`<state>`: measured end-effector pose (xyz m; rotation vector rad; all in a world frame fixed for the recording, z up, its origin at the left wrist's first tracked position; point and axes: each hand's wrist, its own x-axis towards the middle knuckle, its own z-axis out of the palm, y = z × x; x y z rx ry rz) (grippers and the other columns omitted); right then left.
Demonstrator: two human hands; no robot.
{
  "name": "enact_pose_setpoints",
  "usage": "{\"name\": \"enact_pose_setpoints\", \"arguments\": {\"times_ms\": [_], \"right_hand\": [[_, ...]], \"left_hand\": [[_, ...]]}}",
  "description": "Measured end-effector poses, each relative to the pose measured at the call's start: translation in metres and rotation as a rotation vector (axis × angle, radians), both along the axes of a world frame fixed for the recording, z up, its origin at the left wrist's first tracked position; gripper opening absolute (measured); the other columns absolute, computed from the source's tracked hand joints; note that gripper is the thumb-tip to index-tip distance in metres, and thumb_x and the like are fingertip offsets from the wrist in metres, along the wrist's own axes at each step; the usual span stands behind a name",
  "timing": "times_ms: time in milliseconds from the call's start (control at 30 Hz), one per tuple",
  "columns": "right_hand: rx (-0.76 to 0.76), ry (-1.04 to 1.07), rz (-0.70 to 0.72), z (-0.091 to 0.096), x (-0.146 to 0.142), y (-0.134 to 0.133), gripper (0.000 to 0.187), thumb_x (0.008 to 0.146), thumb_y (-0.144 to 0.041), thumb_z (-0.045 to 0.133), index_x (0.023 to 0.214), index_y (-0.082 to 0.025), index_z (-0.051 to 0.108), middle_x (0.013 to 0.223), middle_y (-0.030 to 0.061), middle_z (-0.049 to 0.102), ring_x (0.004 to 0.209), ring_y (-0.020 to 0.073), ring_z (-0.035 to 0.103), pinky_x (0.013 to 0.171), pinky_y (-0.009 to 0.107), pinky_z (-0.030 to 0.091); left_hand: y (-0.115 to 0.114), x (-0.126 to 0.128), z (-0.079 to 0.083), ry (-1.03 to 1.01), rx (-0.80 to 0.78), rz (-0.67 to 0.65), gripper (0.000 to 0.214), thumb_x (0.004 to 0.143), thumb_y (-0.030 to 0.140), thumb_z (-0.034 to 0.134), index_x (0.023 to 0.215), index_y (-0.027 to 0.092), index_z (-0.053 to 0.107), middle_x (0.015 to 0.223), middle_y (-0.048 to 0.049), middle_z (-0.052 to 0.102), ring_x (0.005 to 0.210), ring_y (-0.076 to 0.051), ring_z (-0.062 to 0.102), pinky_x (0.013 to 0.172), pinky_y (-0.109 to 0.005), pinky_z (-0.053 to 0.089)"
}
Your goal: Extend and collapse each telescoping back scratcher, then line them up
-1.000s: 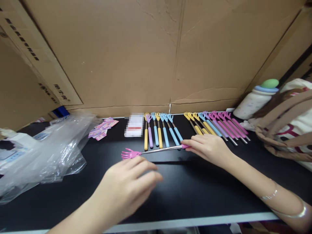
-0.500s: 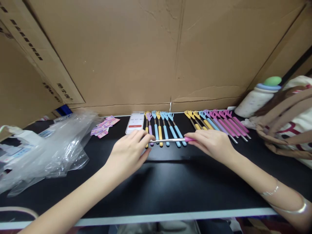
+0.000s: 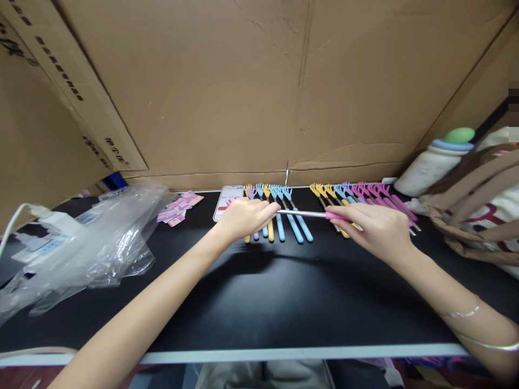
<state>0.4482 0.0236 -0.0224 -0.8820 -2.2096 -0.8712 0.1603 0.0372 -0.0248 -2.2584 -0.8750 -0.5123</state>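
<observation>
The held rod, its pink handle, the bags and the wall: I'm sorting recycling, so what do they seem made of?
Rod: likely polished metal, judging by its silvery gleam.
Handle: smooth plastic or rubber; evenly coloured, but which is unclear.
Bags: glossy clear plastic film, see-through with wrinkled glints.
Wall: matt brown cardboard, visibly creased.
</observation>
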Motion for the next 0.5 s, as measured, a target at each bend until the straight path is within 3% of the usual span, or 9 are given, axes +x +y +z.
{"name": "enact_pose_setpoints", "arguments": {"times_ms": [167, 333, 500], "right_hand": [[-0.001, 0.018, -0.018, -0.002, 0.000, 0.002, 0.018, 0.087, -0.033, 0.057, 0.097, -0.023, 0.068, 0.079, -0.0015, 0.073, 0.065, 0.0126, 0.066, 0.050, 0.024, 0.036], [-0.034, 0.037, 0.014, -0.005, -0.001, 0.004, 0.016, 0.087, -0.031, 0.057, 0.098, -0.023, 0.067, 0.082, -0.0015, 0.073, 0.069, 0.0112, 0.066, 0.055, 0.022, 0.038], [-0.058, -0.006, 0.051, -0.006, -0.009, 0.000, 0.017, 0.088, -0.031, 0.056, 0.099, -0.023, 0.066, 0.079, -0.0018, 0.072, 0.066, 0.0099, 0.063, 0.057, 0.022, 0.039]], "left_hand": [[0.012, -0.006, 0.015, 0.069, -0.016, -0.046, 0.028, 0.096, 0.028, 0.034, 0.086, 0.020, 0.059, 0.066, 0.0025, 0.064, 0.060, -0.011, 0.060, 0.050, -0.023, 0.032], [0.013, -0.029, 0.029, 0.127, -0.101, -0.001, 0.031, 0.095, 0.038, 0.038, 0.081, 0.019, 0.059, 0.069, 0.0005, 0.064, 0.063, -0.013, 0.061, 0.053, -0.023, 0.033], [0.003, -0.058, 0.022, 0.168, -0.103, -0.016, 0.041, 0.096, 0.040, 0.032, 0.074, 0.019, 0.059, 0.063, 0.0001, 0.060, 0.059, -0.012, 0.057, 0.052, -0.022, 0.034]]}}
